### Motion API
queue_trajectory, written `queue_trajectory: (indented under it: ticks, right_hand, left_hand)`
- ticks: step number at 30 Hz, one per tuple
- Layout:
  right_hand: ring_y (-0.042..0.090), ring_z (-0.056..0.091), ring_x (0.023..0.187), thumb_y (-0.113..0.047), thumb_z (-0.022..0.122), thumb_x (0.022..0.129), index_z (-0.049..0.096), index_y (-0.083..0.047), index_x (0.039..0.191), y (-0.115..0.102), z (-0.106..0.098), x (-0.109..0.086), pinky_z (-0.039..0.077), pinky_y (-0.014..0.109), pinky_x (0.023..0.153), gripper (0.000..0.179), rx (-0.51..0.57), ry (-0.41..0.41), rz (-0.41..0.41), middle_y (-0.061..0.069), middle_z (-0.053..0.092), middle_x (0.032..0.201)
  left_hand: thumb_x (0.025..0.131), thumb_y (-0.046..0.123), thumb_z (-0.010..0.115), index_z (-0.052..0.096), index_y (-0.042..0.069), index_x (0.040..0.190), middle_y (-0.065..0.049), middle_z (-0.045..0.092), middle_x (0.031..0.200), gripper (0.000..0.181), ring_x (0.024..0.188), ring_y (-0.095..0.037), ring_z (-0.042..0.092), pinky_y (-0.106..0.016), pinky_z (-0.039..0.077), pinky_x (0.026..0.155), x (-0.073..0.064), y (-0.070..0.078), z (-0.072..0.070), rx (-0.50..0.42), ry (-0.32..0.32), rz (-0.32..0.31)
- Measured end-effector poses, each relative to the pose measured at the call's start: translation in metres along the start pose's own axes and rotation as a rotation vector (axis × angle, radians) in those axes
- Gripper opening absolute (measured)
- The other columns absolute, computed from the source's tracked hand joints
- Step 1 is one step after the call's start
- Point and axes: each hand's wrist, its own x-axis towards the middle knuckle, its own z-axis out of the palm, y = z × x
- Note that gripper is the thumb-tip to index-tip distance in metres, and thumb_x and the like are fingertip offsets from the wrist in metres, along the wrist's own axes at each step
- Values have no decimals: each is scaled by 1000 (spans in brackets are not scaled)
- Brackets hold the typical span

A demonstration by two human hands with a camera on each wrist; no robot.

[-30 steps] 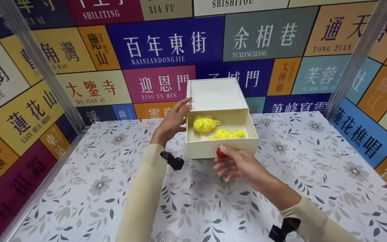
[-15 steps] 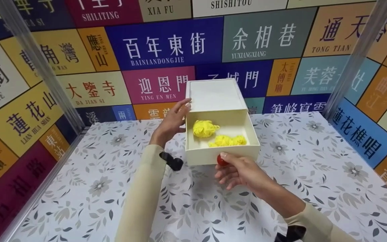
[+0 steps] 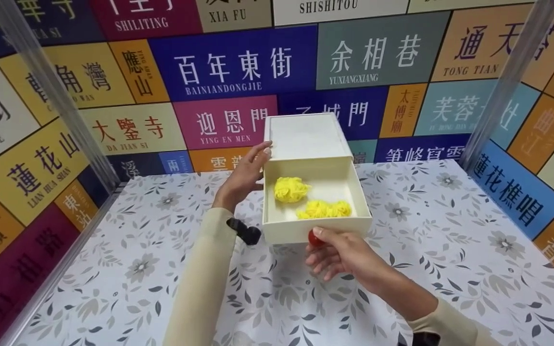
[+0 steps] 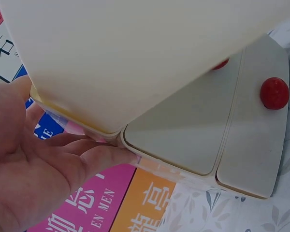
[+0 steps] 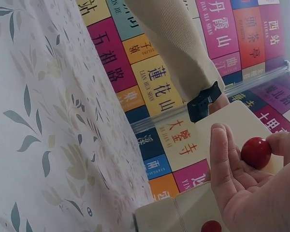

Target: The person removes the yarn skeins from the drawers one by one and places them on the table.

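A small cream drawer cabinet (image 3: 306, 137) stands at the table's back, its top drawer (image 3: 284, 234) pulled well out. In that drawer lie two bright yellow bundles that look like yarn: a rounder one (image 3: 290, 190) at the left and a longer one (image 3: 327, 210) near the front. My right hand (image 3: 349, 254) pinches the drawer's round red knob (image 3: 314, 237) with the thumb and index finger, the other fingers loose below it. Against the cabinet's left side rests my left hand (image 3: 245, 178), fairly straight fingers touching it in the left wrist view.
Beneath the pulled drawer, the left wrist view shows lower drawer fronts, one with a red knob (image 4: 274, 93). A floral cloth (image 3: 161, 288) covers the table. Behind the cabinet rises a wall of coloured name panels (image 3: 233, 62), with clear posts (image 3: 503, 86) at the corners.
The top drawer has slid further out toward me, my right hand moving back with its knob. More of the drawer's inside shows. My left hand has stayed at the cabinet's side.
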Motion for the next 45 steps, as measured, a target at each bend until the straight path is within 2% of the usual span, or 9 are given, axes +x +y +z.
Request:
queue_trajectory:
  ticks: [7,15,20,24,28,31,36,39,45]
  right_hand:
    - [14,69,68,-46,52,102,66,5,109,4,1,-4,58,26,58,53,6,-20,-1,3,75,83]
    - [15,69,68,-46,51,102,65,6,109,5,-1,-5,58,26,57,55,-22,-36,-11,4,75,83]
    - [13,68,59,-51,48,103,68,4,101,3,-5,-8,57,25,53,59,-112,-58,20,3,74,75]
    - [12,65,49,-54,41,104,71,4,92,-5,-5,-14,56,26,49,66,-263,-80,32,5,72,65]
    - [14,63,48,-51,44,104,73,3,88,-23,-3,-22,57,32,49,63,-445,-67,-36,11,72,66]
    - [16,64,53,-47,50,103,73,0,89,-39,-3,-27,57,34,52,54,-514,-62,-74,13,73,71]
    - [15,63,63,-41,63,98,73,-5,89,-58,-3,-30,53,27,55,38,-568,-2,-130,7,73,75]
    - [17,63,69,-34,69,95,74,-6,90,-64,-3,-30,53,25,57,29,-589,53,-192,5,73,78]
    - [16,63,79,-22,74,91,74,-10,97,-74,-1,-23,53,23,70,14,-635,179,-355,3,71,84]
  left_hand:
    - [107,45,40,36,36,152,-8,43,156,46,142,-44,43,-58,51,103,-2,0,-2,23,2,13]
    - [107,45,40,36,35,152,-9,46,152,46,140,-43,46,-54,54,101,-1,-1,-1,3,-4,7]
    - [107,45,40,37,35,152,-10,45,154,46,141,-44,45,-56,52,103,-1,0,2,-4,-9,10]
    - [107,44,40,37,35,152,-9,44,154,46,142,-44,43,-56,52,103,-1,0,2,1,-9,6]
    - [107,44,40,37,35,152,-9,45,154,46,143,-44,42,-56,52,103,-2,0,1,1,-5,11]
    - [107,44,40,36,35,152,-10,43,155,46,143,-45,41,-57,51,104,-3,-1,-1,-5,-5,10]
    - [107,45,40,35,34,153,-11,44,154,47,142,-45,44,-56,52,102,-2,-1,-2,-6,-8,19]
    - [107,44,40,35,34,153,-10,45,153,47,141,-44,44,-56,53,102,-2,-1,-1,-3,-6,19]
    - [107,45,41,36,36,152,-9,45,154,46,142,-44,43,-57,52,103,-2,-1,-1,9,0,14]
